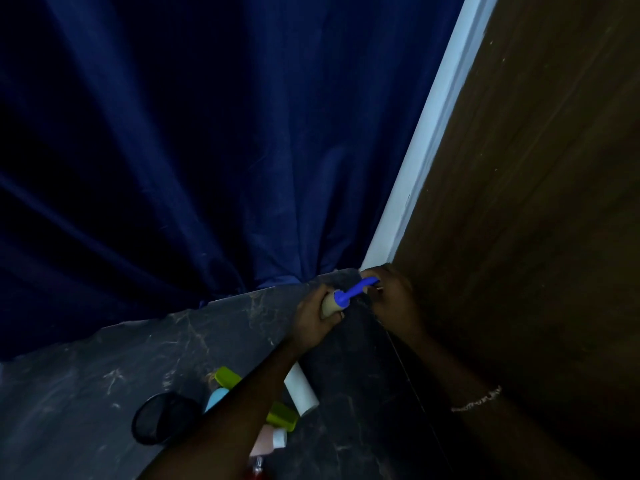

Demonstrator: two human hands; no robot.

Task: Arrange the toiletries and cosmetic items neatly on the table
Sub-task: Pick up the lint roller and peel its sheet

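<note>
Both hands hold a lint roller (341, 299) with a beige roll and a blue handle at the table's far right corner. My left hand (313, 315) is wrapped around the beige roll. My right hand (391, 292) grips the tip of the blue handle. Under my left forearm lies a cluster of toiletries on the dark marble table (104, 368): a white tube (300, 389), a light blue bottle with a green cap (221, 386), another green-capped item (282, 416), and a pink bottle with a white cap (268, 441). A black round container (161, 419) sits to their left.
A dark blue curtain (207, 150) hangs behind the table's far edge. A brown wooden panel (536, 220) with a white frame strip (426, 140) stands along the right side. A red item (254, 474) peeks in at the bottom edge.
</note>
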